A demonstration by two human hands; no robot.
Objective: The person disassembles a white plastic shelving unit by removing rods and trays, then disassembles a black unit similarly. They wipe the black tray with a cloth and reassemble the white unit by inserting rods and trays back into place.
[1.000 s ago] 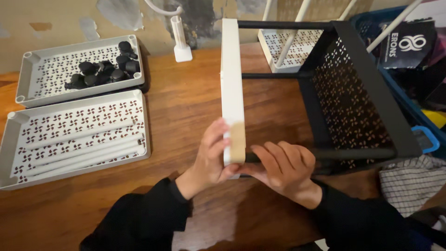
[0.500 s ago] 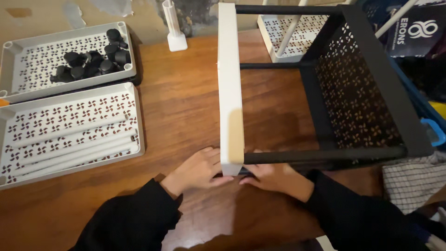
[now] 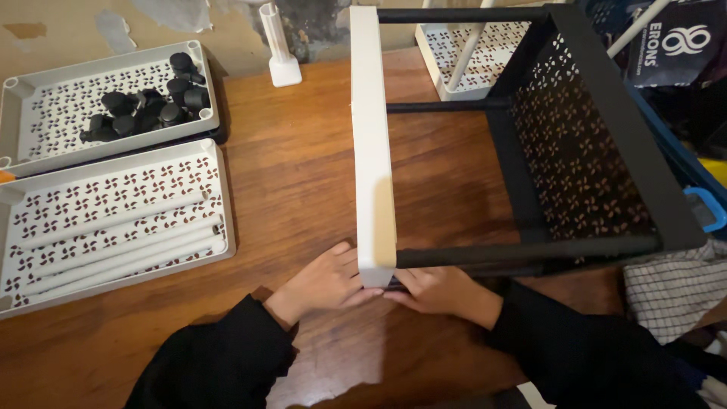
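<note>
A half-built shelf rack lies on its side on the wooden table: a white perforated tray standing on edge and a black perforated tray, joined by black rods. My left hand presses against the near bottom corner of the white tray. My right hand grips the lower black rod's end just under that corner, fingers curled around it. Both sleeves are black.
At the left lie two white perforated trays: the near one holds several white tubes, the far one holds several black caps. A white post stands at the back. Another white tray sits behind the rack. Checked cloth lies at the right.
The view has tilted down. My hands have slid from the white tray's side down to its near bottom corner, close to the table top.
</note>
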